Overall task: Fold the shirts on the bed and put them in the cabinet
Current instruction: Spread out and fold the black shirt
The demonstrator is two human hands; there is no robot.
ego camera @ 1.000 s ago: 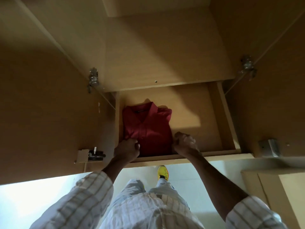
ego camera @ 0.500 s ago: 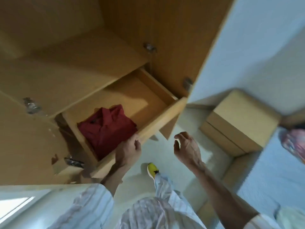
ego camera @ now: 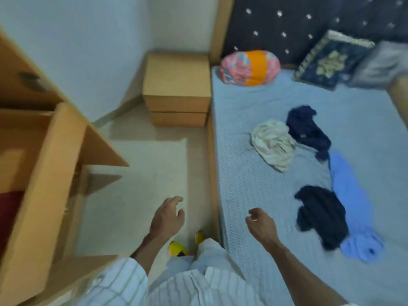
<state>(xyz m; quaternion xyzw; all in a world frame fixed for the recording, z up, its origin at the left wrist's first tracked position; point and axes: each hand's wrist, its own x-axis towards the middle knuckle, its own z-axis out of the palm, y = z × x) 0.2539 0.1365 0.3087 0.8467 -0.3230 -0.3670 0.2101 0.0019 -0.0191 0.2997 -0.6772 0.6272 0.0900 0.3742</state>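
Both hands empty: left hand over the floor beside the bed, fingers loosely spread; right hand over the bed's near edge, fingers curled, holding nothing. Unfolded on the bed: cream shirt, navy shirt, light-blue shirt, black shirt. Red shirt in the open cabinet drawer, left of the bed. No readable writing.

Left hand and right hand hang forward, fingers loosely curled, each grip empty.
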